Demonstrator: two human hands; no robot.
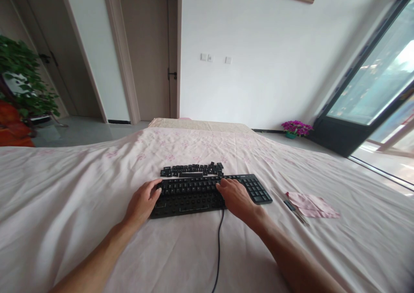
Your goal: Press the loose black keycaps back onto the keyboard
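Nearest the camera, two bare forearms reach forward over a pale pink sheet (80, 189) spread across the work surface, and a black cable (219, 250) runs from the lower edge up between them to the keyboard. Both hands rest on a black keyboard (207, 191) lying flat in the middle of the sheet. The left hand (142, 202) lies palm down at the keyboard's left end, wrist low on the cloth, fingers lightly curled with the tips on the edge keys; it grasps nothing and seems only to steady the board. The right hand (237, 198) lies over the right-centre of the key field, just left of the number pad, fingers bent down onto the upper rows, with nothing visibly pinched between them, though the fingertips are too small to read surely. Several lower positions on the board look flatter than the rest, as if without caps, but that is hard to tell. Just beyond the keyboard's far edge, close to it, loose black keycaps (192, 169) lie in a rough row. Judging by this, the step in hand is work on the caps themselves, and the next move likely calls for a fine pinch by the right fingertips on a single cap while the left keeps the board from sliding on the soft cloth. Right of the keyboard and apart from it lie a small pink cloth (312, 206) and a thin dark tool (293, 209) at its left edge. Farther off stand a pot of purple flowers (296, 128) by the glass door, and a leafy plant (24, 79) at the left.
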